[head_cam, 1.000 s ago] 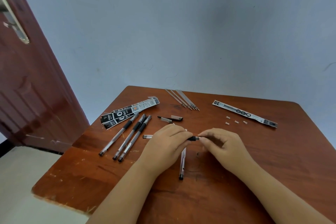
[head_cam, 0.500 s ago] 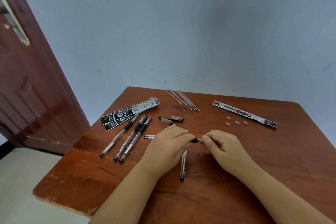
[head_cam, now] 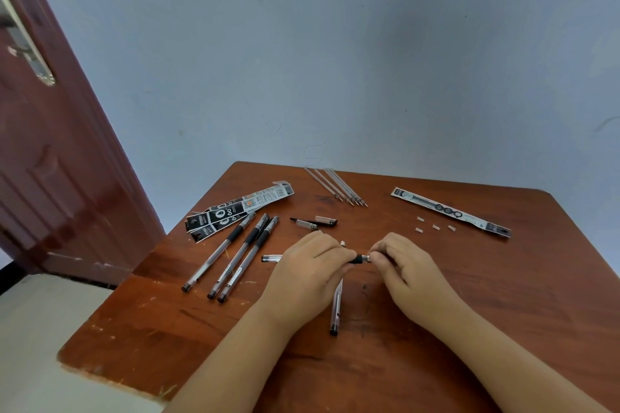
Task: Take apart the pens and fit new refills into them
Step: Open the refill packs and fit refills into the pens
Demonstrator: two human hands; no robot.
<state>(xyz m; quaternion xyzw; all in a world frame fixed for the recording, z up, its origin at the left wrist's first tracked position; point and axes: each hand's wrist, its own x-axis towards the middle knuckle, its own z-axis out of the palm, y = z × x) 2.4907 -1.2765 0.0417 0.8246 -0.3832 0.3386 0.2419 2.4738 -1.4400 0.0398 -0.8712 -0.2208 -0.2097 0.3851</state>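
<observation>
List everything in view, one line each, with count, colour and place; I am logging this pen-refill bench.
Brown wooden table: one, fills the lower frame.
Clear pens with black grips: three, side by side, left of the hands.
Black-and-white refill packets: a fanned pile, count unclear, beyond those pens.
Bare refills: about four, far edge.
Long packet: one, far right.
Small pale caps: four, near it.
Short pen parts: two, beyond the hands.
Clear barrel: one, between the wrists.
Dark red door: one, left.
Black-gripped pen section: one, between both hands.
Left hand: grips it.
Right hand: pinches its tip.
</observation>
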